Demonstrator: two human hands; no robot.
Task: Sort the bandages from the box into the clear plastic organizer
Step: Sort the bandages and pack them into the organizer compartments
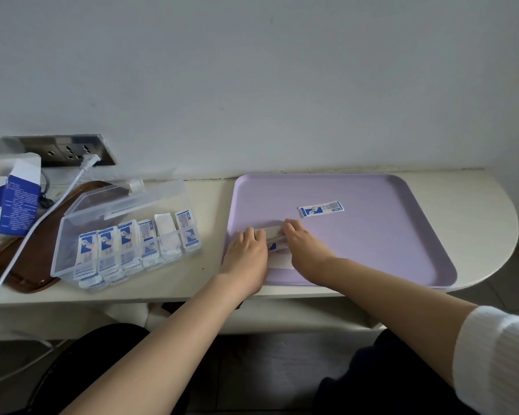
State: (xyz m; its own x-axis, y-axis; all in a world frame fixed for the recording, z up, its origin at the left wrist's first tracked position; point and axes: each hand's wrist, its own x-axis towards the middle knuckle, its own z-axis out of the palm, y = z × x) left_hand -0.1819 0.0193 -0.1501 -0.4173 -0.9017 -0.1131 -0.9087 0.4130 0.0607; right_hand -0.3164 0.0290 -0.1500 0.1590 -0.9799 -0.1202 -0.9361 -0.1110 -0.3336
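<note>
Lilac plastic tray [387,250] sits on the right half of the table [177,277], and both hands work at its near-left corner. The left hand [247,248] and right hand [301,239] curl in from either side and grip a small stack of bandages [274,241], whose long axis runs left to right between them. The clear organizer [69,244], lid open and most slots already filled, lies to the left, so the left hand is nearer. Its strips lie near to far, so I judge the stack needs a turn before it goes in. One loose bandage [320,209] lies farther in on the tray, to the right, closest to the right hand. The opened box [15,205] stands at the far left.
</note>
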